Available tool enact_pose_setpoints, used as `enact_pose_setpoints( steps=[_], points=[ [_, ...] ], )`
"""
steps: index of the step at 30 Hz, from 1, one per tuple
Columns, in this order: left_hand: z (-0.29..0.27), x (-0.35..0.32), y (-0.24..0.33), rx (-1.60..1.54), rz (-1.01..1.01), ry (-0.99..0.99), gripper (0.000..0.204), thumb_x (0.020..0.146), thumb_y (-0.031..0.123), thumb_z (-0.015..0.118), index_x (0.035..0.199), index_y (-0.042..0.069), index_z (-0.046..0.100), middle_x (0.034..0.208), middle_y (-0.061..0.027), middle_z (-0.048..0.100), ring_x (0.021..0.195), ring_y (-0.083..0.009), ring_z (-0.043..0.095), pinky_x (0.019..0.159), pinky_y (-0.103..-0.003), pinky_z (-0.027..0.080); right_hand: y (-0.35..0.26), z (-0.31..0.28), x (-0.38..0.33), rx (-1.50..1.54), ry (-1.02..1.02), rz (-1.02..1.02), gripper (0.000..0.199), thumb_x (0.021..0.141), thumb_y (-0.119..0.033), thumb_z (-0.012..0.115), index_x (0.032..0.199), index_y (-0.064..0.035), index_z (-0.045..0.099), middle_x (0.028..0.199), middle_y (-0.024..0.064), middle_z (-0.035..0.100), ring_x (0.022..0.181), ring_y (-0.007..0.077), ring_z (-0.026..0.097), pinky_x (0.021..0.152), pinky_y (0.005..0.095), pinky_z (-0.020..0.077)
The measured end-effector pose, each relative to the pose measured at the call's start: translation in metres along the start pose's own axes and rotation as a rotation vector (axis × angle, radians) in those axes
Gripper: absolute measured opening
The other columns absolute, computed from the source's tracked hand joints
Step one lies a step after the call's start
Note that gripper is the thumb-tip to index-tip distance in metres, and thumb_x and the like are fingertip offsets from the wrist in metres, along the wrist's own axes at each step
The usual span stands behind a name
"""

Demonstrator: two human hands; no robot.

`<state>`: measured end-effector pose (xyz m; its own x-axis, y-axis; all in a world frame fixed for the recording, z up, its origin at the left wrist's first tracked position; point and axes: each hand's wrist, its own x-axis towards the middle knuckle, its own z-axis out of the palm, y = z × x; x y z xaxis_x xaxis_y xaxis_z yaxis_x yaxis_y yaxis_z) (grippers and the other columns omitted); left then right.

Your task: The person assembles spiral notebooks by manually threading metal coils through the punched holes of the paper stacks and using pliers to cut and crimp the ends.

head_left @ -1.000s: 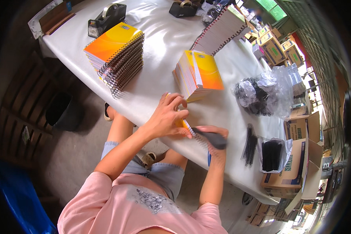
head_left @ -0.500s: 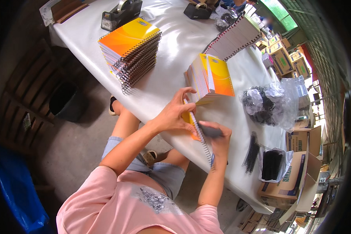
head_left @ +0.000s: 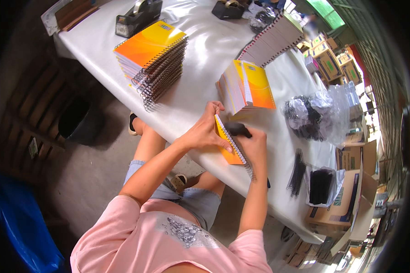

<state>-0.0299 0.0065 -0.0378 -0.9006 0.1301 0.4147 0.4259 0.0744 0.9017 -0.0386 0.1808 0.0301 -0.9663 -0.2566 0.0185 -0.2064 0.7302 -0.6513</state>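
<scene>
Head cam: left hand (head_left: pixel 204 132) pinches notebook (head_left: pixel 233 158), right hand (head_left: pixel 255 148) grips dark tool (probably, blurry) beside it. Coil (head_left: pixel 249 169) sits further in now, binding's progressing.

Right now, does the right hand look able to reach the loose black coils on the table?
Probably yes: the loose black coils lie to the right of the right hand, and nothing visible stands between. But its grip seems taken by a dark object, which it may need to release first.
</scene>
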Motion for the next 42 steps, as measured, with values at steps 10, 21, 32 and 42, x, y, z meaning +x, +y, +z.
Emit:
enact_pose_setpoints(
  steps=[10, 21, 32, 42],
  points=[
    [0.003, -0.001, -0.008, 0.138, 0.133, -0.023, 0.109, 0.044, 0.047, 0.089, 0.114, -0.003, 0.022, 0.11, -0.0156, 0.028, 0.107, -0.027, 0.033, 0.093, -0.035, 0.033, -0.005, 0.009, 0.005, 0.168, 0.172, -0.049, 0.022, 0.07, 0.002, 0.06, 0.088, -0.0038, 0.07, 0.073, 0.0142, 0.067, 0.064, 0.0131, 0.062, 0.061, 0.0277, 0.047],
    [0.0, -0.008, -0.007, -0.406, -0.074, 0.105, 0.034, 0.082, 0.014, 0.069, 0.097, 0.005, 0.039, 0.088, -0.0051, 0.046, 0.086, -0.0132, 0.046, 0.08, -0.025, 0.039, 0.068, -0.044, -0.022, -0.231, 0.491, 0.192, 0.035, 0.075, -0.011, 0.061, 0.11, -0.0079, 0.063, 0.108, 0.0155, 0.063, 0.102, 0.0323, 0.059, 0.088, 0.0378, 0.0438],
    [0.01, -0.026, 0.038, -0.091, 0.144, 0.442, 0.079, 0.075, -0.001, 0.071, 0.139, 0.004, 0.024, 0.083, -0.0098, 0.064, 0.084, -0.0191, 0.064, 0.079, -0.03, 0.051, 0.054, 0.032, -0.142, -0.646, 0.436, 0.294, 0.052, 0.09, -0.039, 0.05, 0.137, -0.0188, 0.039, 0.127, 0.0139, 0.043, 0.117, 0.0334, 0.039, 0.097, 0.0526, 0.0287],
    [0.002, -0.031, 0.048, 0.136, 0.345, 0.484, 0.088, 0.075, -0.009, 0.065, 0.143, 0.001, 0.01, 0.092, -0.0157, 0.066, 0.08, -0.0205, 0.066, 0.073, -0.031, 0.054, -0.069, 0.023, -0.108, -0.046, 0.404, -0.238, 0.034, 0.086, -0.025, 0.06, 0.119, -0.0172, 0.06, 0.114, 0.0096, 0.049, 0.104, 0.0278, 0.046, 0.094, 0.0417, 0.0296]
  ],
)
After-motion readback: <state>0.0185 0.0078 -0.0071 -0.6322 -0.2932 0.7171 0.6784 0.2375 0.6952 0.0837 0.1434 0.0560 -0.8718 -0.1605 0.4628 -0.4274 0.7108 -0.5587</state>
